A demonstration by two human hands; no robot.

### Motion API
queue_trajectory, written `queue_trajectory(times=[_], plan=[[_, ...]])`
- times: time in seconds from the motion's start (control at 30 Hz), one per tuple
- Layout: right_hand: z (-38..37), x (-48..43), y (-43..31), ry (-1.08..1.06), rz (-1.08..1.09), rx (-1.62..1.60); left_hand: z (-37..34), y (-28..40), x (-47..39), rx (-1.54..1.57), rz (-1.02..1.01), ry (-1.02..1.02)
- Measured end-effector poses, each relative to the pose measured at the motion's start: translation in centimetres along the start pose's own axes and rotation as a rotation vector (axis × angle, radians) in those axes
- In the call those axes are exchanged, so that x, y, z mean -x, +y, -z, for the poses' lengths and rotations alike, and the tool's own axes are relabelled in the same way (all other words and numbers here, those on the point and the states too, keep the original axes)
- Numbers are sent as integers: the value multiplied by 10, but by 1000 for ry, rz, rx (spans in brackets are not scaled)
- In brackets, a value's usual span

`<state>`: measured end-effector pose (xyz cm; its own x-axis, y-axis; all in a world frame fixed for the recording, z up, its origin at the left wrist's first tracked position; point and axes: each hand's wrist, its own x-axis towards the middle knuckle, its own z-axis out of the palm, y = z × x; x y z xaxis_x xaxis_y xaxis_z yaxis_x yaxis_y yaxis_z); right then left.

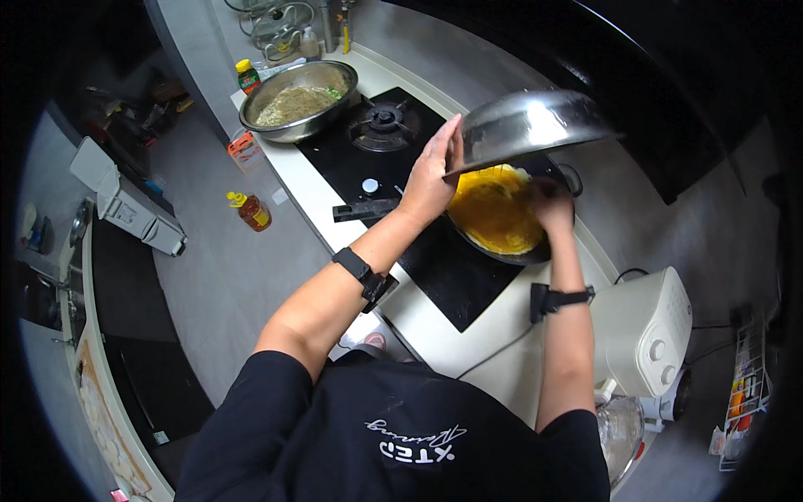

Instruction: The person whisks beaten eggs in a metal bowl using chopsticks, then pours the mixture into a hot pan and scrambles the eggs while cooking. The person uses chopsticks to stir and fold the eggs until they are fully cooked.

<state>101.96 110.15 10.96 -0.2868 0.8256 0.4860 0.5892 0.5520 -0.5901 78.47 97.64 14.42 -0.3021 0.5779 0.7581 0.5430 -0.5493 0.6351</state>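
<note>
My left hand (436, 166) grips the rim of a stainless steel bowl (533, 122), which is tipped on its side above a dark frying pan (461, 237). Thin yellow drips hang from the bowl's lower edge. Beaten egg (492, 210) covers the pan's bottom, with a paler, set-looking edge. Over the right part of the pan is my right hand (552, 204), blurred; whether its fingers hold something cannot be made out. The pan sits on a black gas hob (439, 282), its black handle (364, 211) pointing left beneath my left wrist.
A steel basin (298, 128) of shredded food stands beyond the bare burner (384, 119), near a yellow-capped bottle (247, 75). A cream appliance (646, 332) flanks my right forearm. On the floor to the left are an oil bottle (254, 213) and a bin (128, 201).
</note>
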Motion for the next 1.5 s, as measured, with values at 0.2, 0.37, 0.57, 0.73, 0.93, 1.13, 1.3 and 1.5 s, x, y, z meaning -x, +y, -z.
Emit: queue_trajectory(times=[0.2,0.37,0.57,0.73,0.93,1.13,1.3,1.5], plan=[[10,-7,24,193,-326,-60,4,-3,0,-27,-29,26],[10,0,19,-360,-477,-705,5,-3,4,23,31,4],[35,6,-19,90,-149,129,6,-5,7,40,18,1],[42,20,-34,-341,-549,-284,7,1,8,57,93,-10],[29,30,-27,-318,-258,-106,1,10,9,139,86,-14],[13,22,-5,-322,-467,-150,9,10,17,100,151,-36],[6,22,-9,-198,167,-28,10,16,22,66,72,71],[14,30,-38,-422,-479,-492,9,2,23,41,102,31]])
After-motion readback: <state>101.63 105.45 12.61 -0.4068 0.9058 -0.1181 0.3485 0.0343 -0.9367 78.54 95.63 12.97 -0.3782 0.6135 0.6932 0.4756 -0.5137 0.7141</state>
